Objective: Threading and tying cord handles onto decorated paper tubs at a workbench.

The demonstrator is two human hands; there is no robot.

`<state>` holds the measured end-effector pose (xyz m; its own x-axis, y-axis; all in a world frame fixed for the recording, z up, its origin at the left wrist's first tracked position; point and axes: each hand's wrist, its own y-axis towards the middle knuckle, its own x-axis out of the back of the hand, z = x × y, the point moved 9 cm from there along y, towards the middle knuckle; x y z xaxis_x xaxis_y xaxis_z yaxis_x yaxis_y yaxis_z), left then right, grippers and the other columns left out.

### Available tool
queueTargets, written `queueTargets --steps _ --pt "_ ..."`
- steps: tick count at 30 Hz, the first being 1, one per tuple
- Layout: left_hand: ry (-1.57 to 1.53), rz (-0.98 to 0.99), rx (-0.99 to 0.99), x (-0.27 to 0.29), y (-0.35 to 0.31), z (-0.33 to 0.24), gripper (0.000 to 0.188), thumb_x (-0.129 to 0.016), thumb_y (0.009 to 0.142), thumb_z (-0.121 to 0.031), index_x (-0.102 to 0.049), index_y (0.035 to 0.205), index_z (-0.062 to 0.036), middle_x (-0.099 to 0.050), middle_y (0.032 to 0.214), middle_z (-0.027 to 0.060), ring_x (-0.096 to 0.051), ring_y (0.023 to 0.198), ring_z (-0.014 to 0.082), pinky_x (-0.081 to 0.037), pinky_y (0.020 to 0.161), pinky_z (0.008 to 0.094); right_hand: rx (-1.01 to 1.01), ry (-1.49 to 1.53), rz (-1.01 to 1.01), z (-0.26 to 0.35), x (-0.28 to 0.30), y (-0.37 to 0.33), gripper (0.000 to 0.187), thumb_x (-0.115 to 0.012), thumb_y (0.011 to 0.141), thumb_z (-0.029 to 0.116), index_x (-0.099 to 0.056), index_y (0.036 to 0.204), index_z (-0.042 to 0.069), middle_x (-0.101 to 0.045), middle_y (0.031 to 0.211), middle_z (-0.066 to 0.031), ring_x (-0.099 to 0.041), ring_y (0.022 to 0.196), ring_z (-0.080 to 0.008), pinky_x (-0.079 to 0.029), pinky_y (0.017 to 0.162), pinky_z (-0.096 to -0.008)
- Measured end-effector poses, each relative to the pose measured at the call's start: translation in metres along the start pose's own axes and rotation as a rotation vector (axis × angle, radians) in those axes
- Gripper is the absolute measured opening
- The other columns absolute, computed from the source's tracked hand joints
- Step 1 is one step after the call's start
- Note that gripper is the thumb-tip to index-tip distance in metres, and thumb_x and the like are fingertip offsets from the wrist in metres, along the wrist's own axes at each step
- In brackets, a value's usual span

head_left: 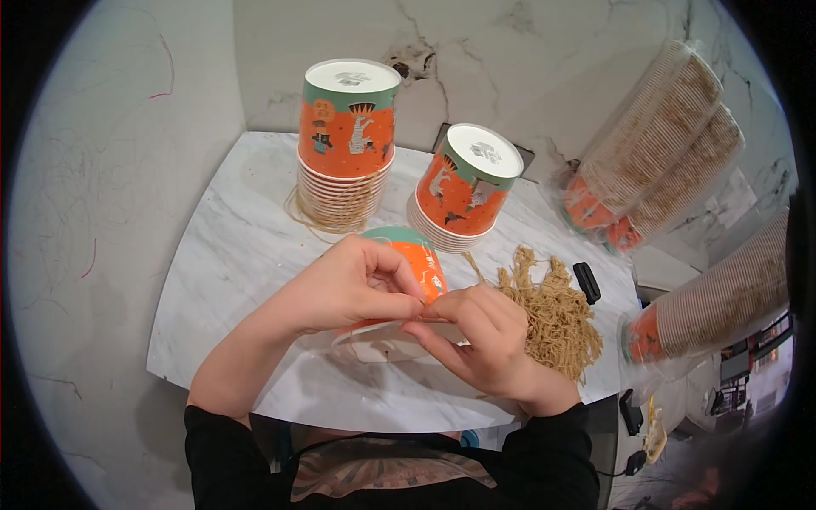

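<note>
A paper bucket (425,265), orange with a green band, lies tipped on its side in front of me, its white opening toward me. My left hand (353,285) reaches over it, thumb and index finger pinched close to the rim. Whatever sits between those fingertips is too small to make out. My right hand (480,331) grips the rim from the right, its thumb at the opening. The fingertips of both hands nearly meet. Beside my right hand is a heap of tan twine pieces (557,319).
Two upside-down bucket stacks, a taller one (348,127) with twine around its lower part and a shorter one (467,183), stand at the back of the marbled table (217,255). A black clip-like object (586,283) lies right. Wrapped bucket stacks (659,136) lean beyond the table.
</note>
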<state>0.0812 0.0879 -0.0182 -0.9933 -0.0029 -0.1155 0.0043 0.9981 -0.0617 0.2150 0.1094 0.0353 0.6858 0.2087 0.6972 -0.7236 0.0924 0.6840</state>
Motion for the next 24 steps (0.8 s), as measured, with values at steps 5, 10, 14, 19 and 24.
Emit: queueTargets --steps 5,10,14,19,24 --pt "0.032 -0.014 0.025 0.004 -0.001 0.002 0.013 -0.075 0.085 -0.007 -0.073 0.091 0.0043 -0.073 0.085 0.0061 -0.066 0.075 0.0054 -0.052 0.067 0.0202 -0.003 0.061 -0.043 -0.003 -0.002 0.001 0.022 -0.085 0.077 0.011 -0.067 0.088 0.007 -0.063 0.073 -0.0058 -0.061 0.06 -0.023 -0.045 0.053 -0.0337" --pt "0.068 -0.023 0.029 0.005 -0.002 0.0 0.013 -0.076 0.084 -0.008 -0.071 0.089 0.0034 -0.071 0.083 0.004 -0.064 0.073 0.0048 -0.05 0.066 0.0197 -0.075 0.143 -0.007 -0.01 -0.006 0.001 0.02 -0.082 0.077 0.006 -0.066 0.089 0.006 -0.065 0.075 -0.0063 -0.063 0.063 -0.0234 -0.048 0.055 -0.0337" --pt "0.091 -0.012 0.009 0.0 0.0 0.007 0.01 -0.074 0.083 -0.006 -0.069 0.087 0.0013 -0.067 0.082 0.0008 -0.06 0.069 0.0038 -0.047 0.062 0.02 -0.002 0.074 -0.019 -0.004 -0.005 0.002 0.023 -0.081 0.074 0.003 -0.066 0.091 0.006 -0.066 0.079 -0.0063 -0.064 0.065 -0.0233 -0.049 0.057 -0.0337" --pt "0.199 -0.116 -0.063 0.0 -0.002 -0.003 0.006 -0.069 0.08 -0.003 -0.066 0.085 -0.0009 -0.063 0.082 -0.0021 -0.053 0.062 0.0017 -0.04 0.054 0.021 0.054 -0.015 -0.053 0.0 -0.004 -0.001 0.026 -0.081 0.071 0.0 -0.065 0.091 0.005 -0.067 0.082 -0.006 -0.065 0.066 -0.0221 -0.051 0.057 -0.0321" --pt "0.138 -0.154 -0.096 0.002 -0.004 -0.002 0.006 -0.069 0.08 -0.003 -0.065 0.084 -0.0005 -0.062 0.079 -0.0027 -0.048 0.06 0.0 -0.038 0.052 0.0205 0.073 -0.028 -0.058 -0.001 -0.004 -0.001 0.028 -0.08 0.071 0.002 -0.064 0.094 0.005 -0.066 0.081 -0.0064 -0.064 0.066 -0.0232 -0.05 0.057 -0.033"
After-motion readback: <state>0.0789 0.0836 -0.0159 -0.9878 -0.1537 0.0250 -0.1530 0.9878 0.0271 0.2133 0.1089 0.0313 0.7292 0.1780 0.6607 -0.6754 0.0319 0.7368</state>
